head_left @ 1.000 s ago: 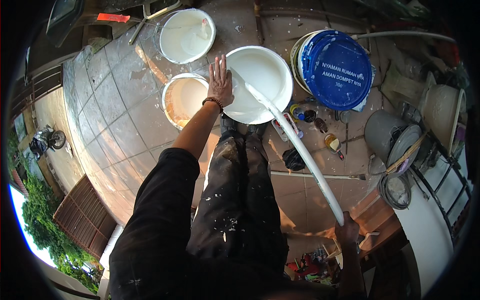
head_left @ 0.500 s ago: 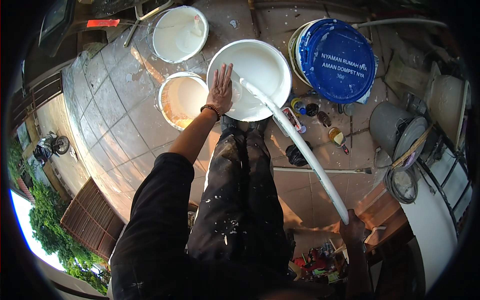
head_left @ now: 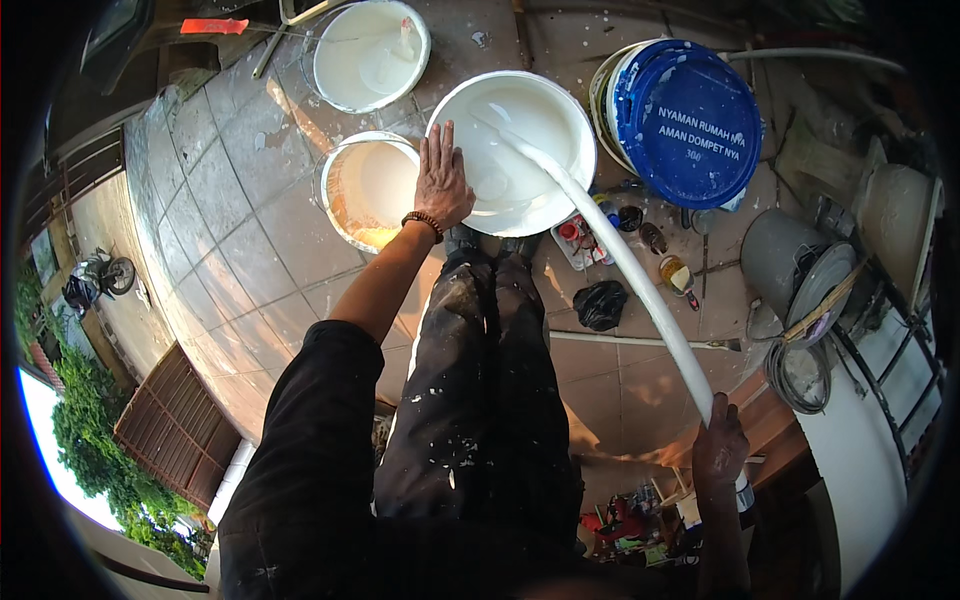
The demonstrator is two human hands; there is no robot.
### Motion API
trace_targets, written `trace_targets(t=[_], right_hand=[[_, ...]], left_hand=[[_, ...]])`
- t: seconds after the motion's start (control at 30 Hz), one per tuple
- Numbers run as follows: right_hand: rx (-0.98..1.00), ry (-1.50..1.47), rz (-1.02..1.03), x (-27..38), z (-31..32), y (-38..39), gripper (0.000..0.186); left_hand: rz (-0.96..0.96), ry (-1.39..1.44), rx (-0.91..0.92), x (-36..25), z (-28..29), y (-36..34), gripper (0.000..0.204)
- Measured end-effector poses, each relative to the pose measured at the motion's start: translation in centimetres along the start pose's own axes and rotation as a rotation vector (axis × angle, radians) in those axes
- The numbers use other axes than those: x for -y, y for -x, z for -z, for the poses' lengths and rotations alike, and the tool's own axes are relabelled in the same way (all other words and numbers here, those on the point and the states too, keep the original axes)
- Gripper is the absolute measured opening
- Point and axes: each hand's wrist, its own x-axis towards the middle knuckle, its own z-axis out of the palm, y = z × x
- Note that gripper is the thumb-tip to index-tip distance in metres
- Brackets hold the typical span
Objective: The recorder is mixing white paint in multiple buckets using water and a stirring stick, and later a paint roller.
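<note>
A wide white tub (head_left: 582,140) of white paint stands at my feet. My left hand (head_left: 443,182), a beaded bracelet at its wrist, lies flat with straight fingers against the tub's left rim. My right hand (head_left: 721,442) is wrapped round the upper end of a long white pipe (head_left: 640,275). The pipe slants down to the left over the tub's rim, and its far end dips into the paint. Left of the tub sits a smaller bucket (head_left: 350,215) with cream-orange stained walls. Behind that one is another white bucket (head_left: 325,70) holding white liquid.
To the right stand stacked pails under a blue lid (head_left: 690,125). Small bottles, a paintbrush (head_left: 680,280), a black plastic bag (head_left: 600,305) and a long-handled brush (head_left: 650,341) lie on the tiles. A grey bucket (head_left: 775,255) and coiled cable (head_left: 800,375) are farther right.
The pipe's far end has gone from resting above the paint to dipping into it. My right hand has shifted slightly right and up. My left hand stays at the rim.
</note>
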Motion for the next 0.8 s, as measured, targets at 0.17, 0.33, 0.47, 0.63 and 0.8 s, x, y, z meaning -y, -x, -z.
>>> trace_targets(t=[0.17,0.33,0.47,0.63,0.8], right_hand=[[-0.084,0.002,0.154,-0.5,6.6,-4.2,0.032],[0.009,-0.109,0.205,-2.8,10.3,-6.8,0.026],[0.047,-0.094,0.227,-4.4,12.9,-7.4,0.032],[0.268,-0.156,0.192,-5.2,15.2,-7.2,0.031],[0.153,0.008,0.125,-3.8,17.0,-5.7,0.031]], left_hand=[[-0.007,0.060,-0.111,1.1,-0.6,1.1,0.066],[-0.001,0.035,-0.108,1.4,-0.4,1.3,0.067],[-0.003,0.052,-0.103,1.5,0.0,1.4,0.064],[-0.034,0.072,-0.067,1.4,0.3,1.5,0.058],[-0.044,0.068,-0.057,1.3,-0.1,1.9,0.056]])
